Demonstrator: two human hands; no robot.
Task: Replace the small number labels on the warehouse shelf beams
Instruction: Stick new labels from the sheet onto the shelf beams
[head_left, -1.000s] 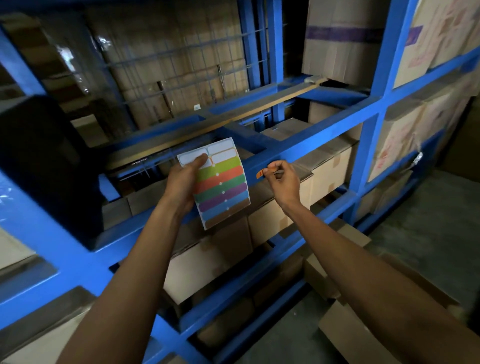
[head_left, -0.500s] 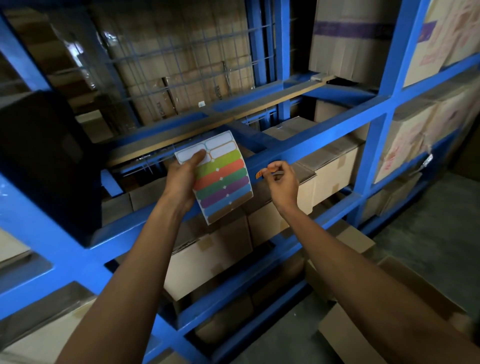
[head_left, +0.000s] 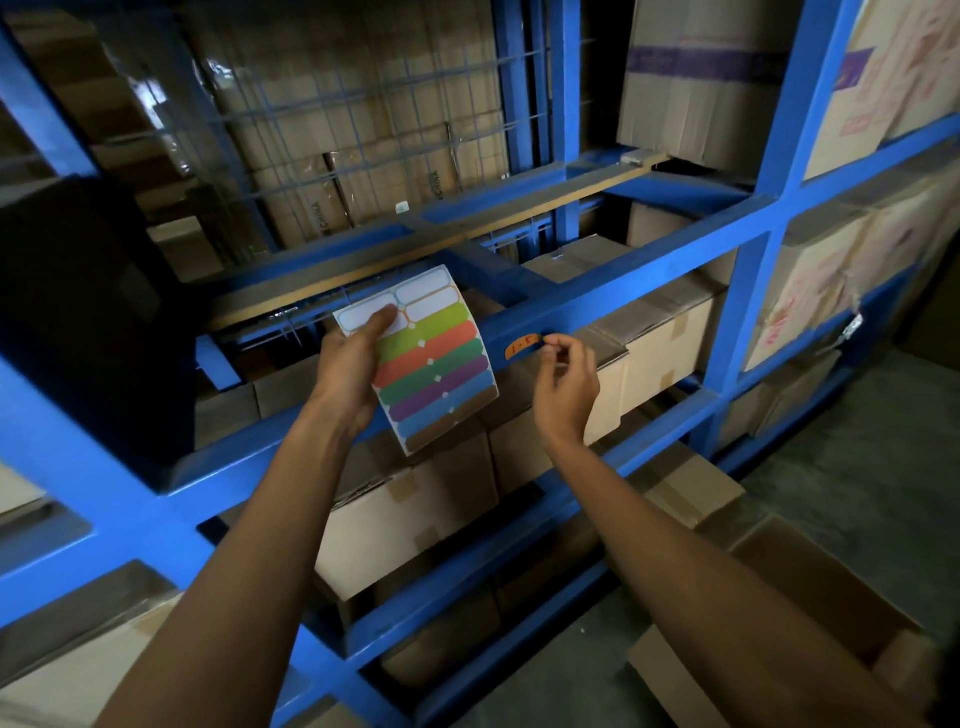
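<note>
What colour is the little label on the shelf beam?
Orange label, with dark handwriting, seen in the head view.

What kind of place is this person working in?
Most likely a warehouse or stockroom. Blue steel racking fills the view, its bays packed with taped cardboard boxes. A small orange label sits on one beam, and the left hand holds a sheet of coloured labels.

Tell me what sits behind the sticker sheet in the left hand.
Behind the sticker sheet, held up by the left hand, runs the blue shelf beam, with cardboard boxes below it. The sheet covers that stretch of beam, so any label there is hidden.
</note>
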